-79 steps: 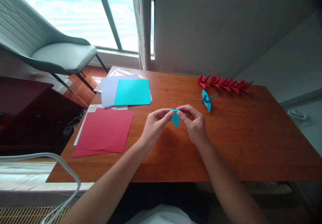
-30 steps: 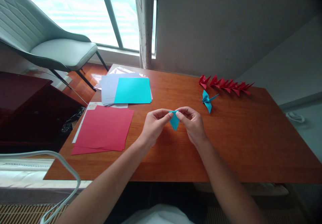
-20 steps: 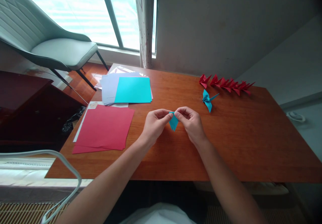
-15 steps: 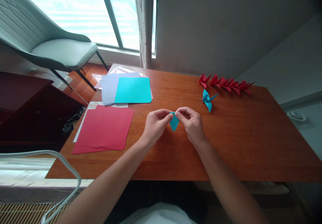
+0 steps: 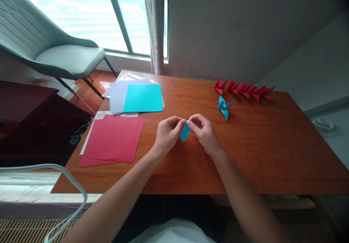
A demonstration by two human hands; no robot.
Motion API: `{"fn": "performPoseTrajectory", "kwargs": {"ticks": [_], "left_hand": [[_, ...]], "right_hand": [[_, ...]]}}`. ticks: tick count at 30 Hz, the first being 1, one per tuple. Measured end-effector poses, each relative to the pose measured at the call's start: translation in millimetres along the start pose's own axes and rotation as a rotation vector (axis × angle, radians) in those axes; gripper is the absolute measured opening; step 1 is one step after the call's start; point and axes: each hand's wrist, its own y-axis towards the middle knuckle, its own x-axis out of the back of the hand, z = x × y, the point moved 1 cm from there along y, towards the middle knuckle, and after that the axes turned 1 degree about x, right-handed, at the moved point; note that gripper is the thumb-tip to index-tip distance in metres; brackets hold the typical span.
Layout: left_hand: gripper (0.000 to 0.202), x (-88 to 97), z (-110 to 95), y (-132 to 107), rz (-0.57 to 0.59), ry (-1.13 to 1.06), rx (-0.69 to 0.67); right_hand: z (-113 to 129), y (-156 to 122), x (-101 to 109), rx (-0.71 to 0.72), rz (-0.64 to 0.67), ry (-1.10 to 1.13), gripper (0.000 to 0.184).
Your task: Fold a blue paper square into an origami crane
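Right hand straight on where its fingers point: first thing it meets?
The blue folded paper, at the fingertips of the right hand; just beyond, probably the left hand. Exact depth is unclear from this single view.

Small folded blue paper, plain bright colour, is forming a narrow kite shape. Top is pinching to a peak between left hand and right hand, thumbs covering that end. Lower part is hanging free, tapering and splitting into two points at bottom. Whole piece is leaning, lower tips pointing toward the left-hand side. It's sitting over the desk, probably just above the surface, hard to tell.
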Motion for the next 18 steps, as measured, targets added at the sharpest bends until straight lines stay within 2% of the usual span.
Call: {"fn": "performPoseTrajectory", "kwargs": {"ticks": [3, 9, 18], "left_hand": [[0.03, -1.6, -0.5, 0.5, 0.052, -0.014, 0.0], [0.035, -0.6, -0.4, -0.2, 0.126, -0.063, 0.067], [0.035, 2.3, -1.7, 0.1, 0.055, -0.078, 0.046]], "right_hand": [[0.7, 1.0, 4.1, -0.002, -0.008, 0.018, 0.023], [3.2, 0.4, 3.5, -0.006, -0.112, 0.125, 0.024], [3.5, 4.0, 4.5, -0.061, 0.031, 0.036, 0.035]]}}
